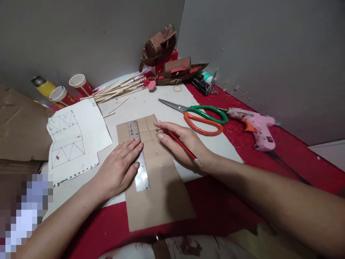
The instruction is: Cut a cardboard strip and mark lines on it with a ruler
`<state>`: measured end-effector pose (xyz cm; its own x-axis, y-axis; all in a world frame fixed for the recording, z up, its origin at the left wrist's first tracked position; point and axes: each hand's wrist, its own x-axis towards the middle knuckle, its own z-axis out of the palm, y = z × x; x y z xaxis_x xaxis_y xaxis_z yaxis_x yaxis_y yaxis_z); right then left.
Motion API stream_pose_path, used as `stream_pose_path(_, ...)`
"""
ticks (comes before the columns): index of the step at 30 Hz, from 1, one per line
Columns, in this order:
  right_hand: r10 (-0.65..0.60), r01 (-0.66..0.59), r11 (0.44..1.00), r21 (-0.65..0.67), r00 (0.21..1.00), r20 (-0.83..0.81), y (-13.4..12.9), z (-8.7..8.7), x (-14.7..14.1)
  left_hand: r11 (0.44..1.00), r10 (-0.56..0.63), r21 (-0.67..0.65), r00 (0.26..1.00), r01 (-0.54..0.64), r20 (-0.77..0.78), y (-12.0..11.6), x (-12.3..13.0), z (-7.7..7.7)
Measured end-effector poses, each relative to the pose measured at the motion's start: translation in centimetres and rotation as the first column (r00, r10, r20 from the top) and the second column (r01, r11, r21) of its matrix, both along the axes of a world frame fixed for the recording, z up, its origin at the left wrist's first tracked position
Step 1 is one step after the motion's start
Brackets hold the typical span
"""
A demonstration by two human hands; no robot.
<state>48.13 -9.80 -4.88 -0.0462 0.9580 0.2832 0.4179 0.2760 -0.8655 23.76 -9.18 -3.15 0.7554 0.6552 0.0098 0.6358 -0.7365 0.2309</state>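
Note:
A piece of brown cardboard (161, 201) lies before me, with a few pencil lines and small marks on its upper half. A clear ruler (142, 178) rests lengthwise on it. My left hand (118, 167) lies flat, its fingers stretched over the ruler's left edge and pressing it down. In my right hand (183, 142) is a red and black pencil (183, 146), pinched between thumb and fingers. That hand rests at the cardboard's upper right edge, right of the ruler. The pencil's tip is hidden by the fingers.
Scissors (194, 117) and a pink glue gun (256, 127) lie to the right. A sheet with drawn trusses (91, 133) is at left, thin wooden sticks (121, 86) behind. Paper cups (79, 84), a yellow bottle (44, 86) and model boats (178, 68) stand at the back.

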Motion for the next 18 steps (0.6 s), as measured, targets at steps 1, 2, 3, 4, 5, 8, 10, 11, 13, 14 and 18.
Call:
stream_pose_path(1, -0.003, 0.003, 1.000, -0.004, 1.000, -0.001, 0.02, -0.01, -0.03, 1.000, -0.001, 0.001, 1.000, 0.001, -0.006, 0.03, -0.09, 0.03)
stream_pose_path(2, -0.006, 0.006, 1.000, -0.007, 1.000, -0.002, 0.04, -0.02, -0.07, 1.000, 0.001, 0.008, 1.000, 0.000, -0.015, 0.03, -0.14, 0.03)
stream_pose_path(3, -0.009, 0.009, 1.000, -0.007, 1.000, -0.001, 0.06, -0.04, -0.11, 1.000, 0.002, 0.020, 1.000, -0.001, -0.025, -0.01, -0.15, 0.00)
stream_pose_path(4, -0.009, 0.009, 1.000, -0.005, 1.000, 0.001, 0.08, -0.07, -0.15, 0.999, 0.002, 0.036, 0.999, -0.001, -0.036, -0.07, -0.13, -0.05)
stream_pose_path(5, -0.008, 0.008, 1.000, -0.001, 1.000, 0.004, 0.10, -0.10, -0.18, 0.999, 0.005, 0.052, 0.999, -0.002, -0.046, -0.14, -0.10, -0.11)
stream_pose_path(8, -0.006, 0.006, 1.000, 0.003, 1.000, 0.007, 0.15, -0.16, -0.23, 0.996, 0.017, 0.090, 0.997, -0.010, -0.070, -0.36, 0.05, -0.26)
stream_pose_path(10, -0.001, 0.001, 1.000, 0.001, 1.000, 0.012, 0.14, -0.13, -0.23, 0.995, 0.020, 0.100, 0.997, -0.013, -0.077, -0.50, 0.13, -0.32)
stream_pose_path(11, 0.002, -0.002, 1.000, 0.001, 1.000, 0.015, 0.14, -0.11, -0.22, 0.995, 0.022, 0.102, 0.997, -0.014, -0.077, -0.56, 0.16, -0.34)
stream_pose_path(13, 0.007, -0.007, 1.000, -0.001, 1.000, 0.018, 0.11, -0.08, -0.20, 0.994, 0.029, 0.104, 0.998, -0.022, -0.064, -0.65, 0.23, -0.36)
stream_pose_path(14, 0.005, -0.005, 1.000, -0.003, 1.000, 0.018, 0.10, -0.09, -0.20, 0.995, 0.031, 0.100, 0.998, -0.026, -0.055, -0.69, 0.27, -0.35)
stream_pose_path(18, -0.013, 0.013, 1.000, -0.022, 1.000, -0.006, -0.07, -0.51, -0.21, 0.997, 0.049, 0.052, 0.998, -0.048, -0.030, -0.91, 0.42, -0.24)
